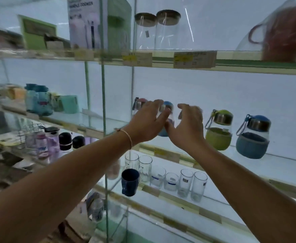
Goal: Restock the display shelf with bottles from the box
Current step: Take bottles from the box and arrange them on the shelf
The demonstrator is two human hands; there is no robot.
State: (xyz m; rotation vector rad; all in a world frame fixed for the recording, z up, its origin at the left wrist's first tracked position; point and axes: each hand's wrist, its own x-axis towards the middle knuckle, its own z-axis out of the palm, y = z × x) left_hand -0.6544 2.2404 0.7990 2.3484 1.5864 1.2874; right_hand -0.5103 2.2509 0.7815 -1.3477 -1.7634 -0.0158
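A: Bottles stand in a row on the middle glass shelf (pixel 275 165) of the display. They are small and round, clear glass on top, with a metal collar, a coloured cap, a carrying loop and a knitted sleeve around the lower half. The green bottle (pixel 218 130) and the blue bottle (pixel 253 137) stand free at the right, near each other but apart.

B: And the hands?

A: Both reach to the left part of that row. The left hand (pixel 148 123) has its fingers spread and curved around a bottle with a blue cap (pixel 168 104); the thumb lies against its side. The right hand (pixel 187 127) is just beside it, fingers also curved. Whether either hand really grips, I cannot tell (the bottle is almost fully covered by them).

B: What else is difficult to see?

A: One more bottle with a pinkish cap (pixel 140 102) shows only its top behind the left hand. Something small and dark appears behind the right fingers, but it is too blurred to name. On the upper shelf, two tall glass jars (pixel 157 30) with metal lids are clear, while a reddish jug (pixel 282 34) at the right is smeared and cut by the frame edge. Below, drinking glasses (pixel 184 181) and a dark blue cup (pixel 129 181) stand on the lower shelf. The price labels (pixel 194 58) cannot be read.
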